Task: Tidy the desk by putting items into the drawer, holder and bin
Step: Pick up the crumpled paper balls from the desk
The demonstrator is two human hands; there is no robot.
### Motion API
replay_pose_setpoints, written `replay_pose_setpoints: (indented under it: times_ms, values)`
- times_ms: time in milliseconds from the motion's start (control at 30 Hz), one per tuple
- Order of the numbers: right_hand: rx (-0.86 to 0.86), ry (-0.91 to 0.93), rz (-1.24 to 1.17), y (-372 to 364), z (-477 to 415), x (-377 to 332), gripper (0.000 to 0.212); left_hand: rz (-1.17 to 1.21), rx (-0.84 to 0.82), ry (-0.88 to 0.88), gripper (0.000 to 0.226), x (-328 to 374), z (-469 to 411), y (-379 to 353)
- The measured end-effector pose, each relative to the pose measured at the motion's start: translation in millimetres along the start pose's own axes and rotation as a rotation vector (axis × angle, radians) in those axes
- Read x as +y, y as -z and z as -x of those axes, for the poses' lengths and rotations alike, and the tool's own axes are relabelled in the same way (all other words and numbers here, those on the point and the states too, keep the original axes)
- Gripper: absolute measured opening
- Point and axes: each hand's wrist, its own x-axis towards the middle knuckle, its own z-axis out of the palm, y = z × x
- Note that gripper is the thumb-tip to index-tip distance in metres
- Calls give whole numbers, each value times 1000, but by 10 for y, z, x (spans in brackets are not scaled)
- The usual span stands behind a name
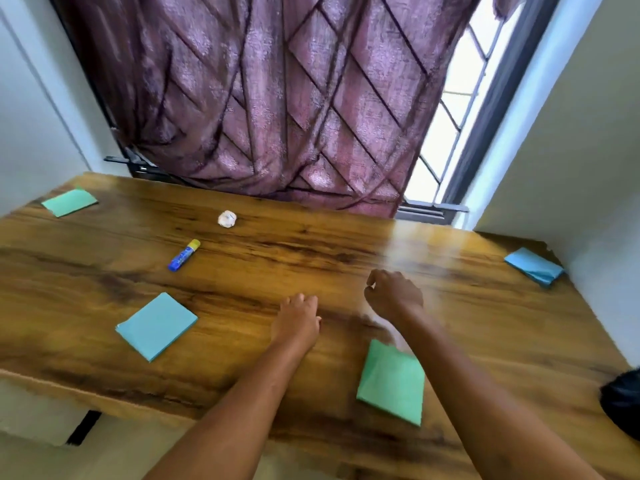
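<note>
On the wooden desk (311, 251) lie a blue glue stick (184, 255) with a yellow cap, a crumpled white paper ball (227, 219), and several paper pads: green at the far left (69, 201), light blue near left (156, 325), green near right (391, 382), blue at the far right (533, 266). My left hand (298, 318) hovers over the desk's middle with fingers curled down, holding nothing. My right hand (393, 294) is raised beside it, fingers loosely curled, nothing in it. Both hands are blurred by motion.
A purple patterned curtain (277, 98) hangs behind the desk over a window (450, 133). White walls close in on both sides. A dark object (623, 403) shows at the right edge. No drawer, holder or bin is in view.
</note>
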Motion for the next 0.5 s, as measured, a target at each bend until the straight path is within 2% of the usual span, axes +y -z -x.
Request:
replay_pose_setpoints:
  times_ms: [167, 367, 500]
  values:
    - [-60, 211, -107, -101, -462, -554, 20, 359, 73, 216, 14, -481, -229, 351]
    - [-170, 409, -231, -281, -698, -1355, 17, 771, 320, 605, 27, -1162, -262, 804]
    - [-200, 477, -180, -401, -948, -1845, 23, 958, 520, 719, 23, -1562, -188, 995]
